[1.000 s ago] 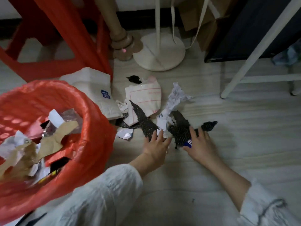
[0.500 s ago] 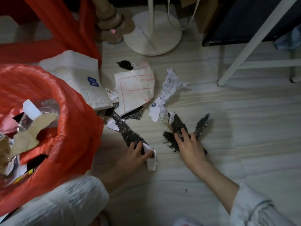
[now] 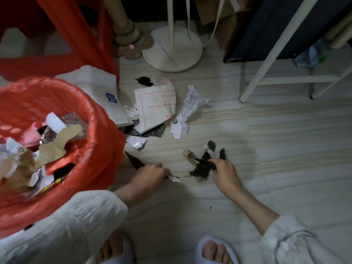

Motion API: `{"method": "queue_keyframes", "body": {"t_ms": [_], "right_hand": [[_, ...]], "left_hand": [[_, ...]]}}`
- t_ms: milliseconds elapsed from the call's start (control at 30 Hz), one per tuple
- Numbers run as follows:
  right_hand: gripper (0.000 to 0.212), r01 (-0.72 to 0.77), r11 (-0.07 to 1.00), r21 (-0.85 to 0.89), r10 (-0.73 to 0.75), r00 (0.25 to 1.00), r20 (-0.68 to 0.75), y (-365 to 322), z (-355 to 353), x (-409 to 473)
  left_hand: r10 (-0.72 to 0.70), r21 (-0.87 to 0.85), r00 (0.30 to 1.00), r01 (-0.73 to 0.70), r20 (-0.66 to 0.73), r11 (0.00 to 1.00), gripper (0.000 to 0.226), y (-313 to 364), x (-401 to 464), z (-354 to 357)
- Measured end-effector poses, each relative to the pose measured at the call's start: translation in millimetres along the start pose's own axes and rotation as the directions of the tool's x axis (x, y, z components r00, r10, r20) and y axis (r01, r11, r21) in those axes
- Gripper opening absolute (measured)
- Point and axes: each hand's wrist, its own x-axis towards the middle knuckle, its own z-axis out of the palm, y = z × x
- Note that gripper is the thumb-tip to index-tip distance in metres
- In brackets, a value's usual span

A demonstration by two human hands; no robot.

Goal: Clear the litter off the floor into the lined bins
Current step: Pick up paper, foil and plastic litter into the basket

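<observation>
The pale wood-grain floor fills most of the frame. At the left sits the bin, lined with a red plastic bag and already holding torn paper, brown card and foil scraps. Red plastic furniture stands in the upper left, a white round stand base at top centre, and a white frame leg in front of a dark panel in the upper right.

Just beside the bin's upper right edge lies a white padded mailer with a blue label. Right of it, at centre frame, is a white sheet with red printed lines, lying over dark glittery scraps; a crumpled white paper lies further right, and a small black scrap above the sheet. A small torn white piece lies below the glittery scraps.

The left hand, lower centre, has its grip closed around a long dark strip that points up-left towards the bin, with a white paper tip poking out to the right. The right hand has its grip closed, fingers curled round a bunch of black scraps held low over the floor, mixed with bits of white and brown paper.

Two feet in white slippers show at the bottom edge.
</observation>
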Motion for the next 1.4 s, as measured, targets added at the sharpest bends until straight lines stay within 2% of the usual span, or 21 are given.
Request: {"method": "queue_keyframes", "body": {"t_ms": [100,233,333,433,533,600,667,767,833,867,967,1033,1100,1167,1233,1267,1333,1400], "right_hand": [[0.053,-0.020,0.987,0.158,0.032,0.997,-0.074,-25,-22,-13],[0.036,-0.025,0.964,0.265,0.055,0.993,-0.107,-66,-57,-33],[0.028,0.016,0.917,0.398,0.046,0.988,-0.147,-107,-91,-53],[0.026,0.082,0.877,0.474,0.014,0.980,-0.197,-153,-124,-66],[0.019,0.165,0.831,0.532,-0.048,0.973,-0.227,-201,-151,-77],[0.016,0.208,0.801,0.562,-0.079,0.966,-0.245,-229,-161,-81],[0.011,0.245,0.734,0.634,-0.120,0.965,-0.234,-262,-167,-87],[0.013,0.271,0.609,0.745,-0.161,0.963,-0.219,-303,-169,-90],[0.020,0.215,0.515,0.830,-0.151,0.976,-0.160,-323,-160,-84],[0.016,0.173,0.465,0.868,-0.143,0.983,-0.119,-331,-151,-79],[0.005,0.044,0.389,0.920,-0.088,0.996,-0.011,-343,-117,-62],[0.010,-0.016,0.424,0.906,-0.068,0.996,0.050,-343,-91,-54],[0.019,-0.053,0.463,0.885,-0.077,0.992,0.100,-341,-67,-46],[0.021,-0.101,0.446,0.889,-0.118,0.978,0.170,-339,-49,-41],[0.019,-0.115,0.476,0.872,-0.202,0.951,0.235,-336,-37,-41],[0.024,-0.069,0.538,0.840,-0.244,0.941,0.233,-333,-34,-41],[0.045,0.114,0.717,0.688,-0.340,0.918,0.202,-325,-30,-41],[0.062,0.291,0.866,0.406,-0.395,0.897,0.198,-322,-33,-46]], "left_hand": [[-0.053,-0.180,0.991,0.030,-0.124,0.983,0.027,5,-14,-30],[-0.143,-0.367,0.929,0.007,-0.342,0.930,0.016,14,-43,-81],[-0.303,-0.577,0.827,-0.030,-0.473,0.816,0.016,12,-73,-125],[-0.471,-0.700,0.682,-0.085,-0.560,0.709,0.007,0,-111,-164],[-0.554,-0.726,0.591,-0.080,-0.586,0.683,0.020,-21,-151,-190],[-0.579,-0.746,0.577,-0.082,-0.576,0.661,0.018,-41,-168,-199],[-0.623,-0.780,0.534,-0.117,-0.572,0.615,0.011,-62,-193,-211],[-0.676,-0.787,0.433,-0.149,-0.597,0.599,0.015,-90,-222,-220],[-0.713,-0.801,0.387,-0.135,-0.584,0.583,0.020,-107,-234,-214],[-0.741,-0.820,0.377,-0.101,-0.555,0.563,0.023,-114,-237,-208],[-0.832,-0.899,0.363,-0.044,-0.420,0.435,0.036,-135,-237,-179],[-0.858,-0.935,0.392,-0.018,-0.333,0.354,0.037,-146,-233,-159],[-0.843,-0.952,0.480,0.049,-0.242,0.301,0.030,-156,-226,-141],[-0.819,-0.958,0.556,0.131,-0.142,0.255,0.015,-164,-219,-127],[-0.832,-0.950,0.545,0.191,-0.107,0.247,0.022,-172,-214,-117],[-0.845,-0.938,0.518,0.211,-0.133,0.276,0.034,-176,-212,-112],[-0.856,-0.877,0.441,0.256,-0.269,0.407,0.058,-179,-211,-102],[-0.811,-0.795,0.399,0.261,-0.428,0.548,0.058,-171,-212,-97]]}}
